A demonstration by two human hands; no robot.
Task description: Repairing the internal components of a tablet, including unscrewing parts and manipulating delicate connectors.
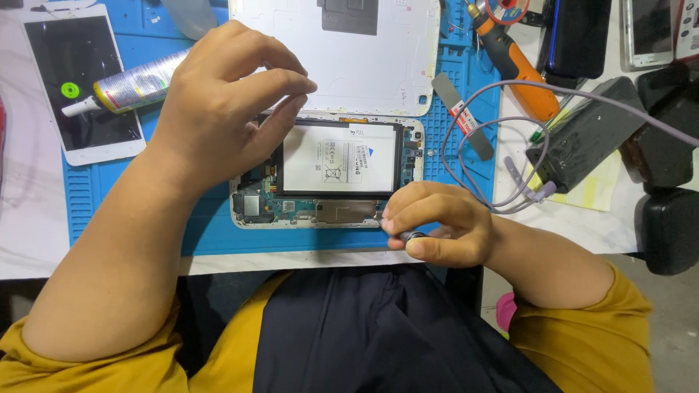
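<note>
An opened tablet point(335, 171) lies on the blue work mat point(109, 211), its white battery and circuit boards exposed. My left hand point(222, 109) hovers over the tablet's left part, fingers curled and close together, holding nothing that I can see. My right hand point(437, 222) is closed on a small dark tool point(410, 236), likely a screwdriver, its tip at the tablet's lower right edge. The tablet's white back cover point(364, 58) lies just beyond it.
A phone with a white frame point(76, 80) and a glue tube point(135, 84) lie at the left. An orange electric screwdriver point(513, 62), a purple cable point(480, 145), a grey plastic pry tool point(459, 116) and dark boxes point(590, 135) sit at the right.
</note>
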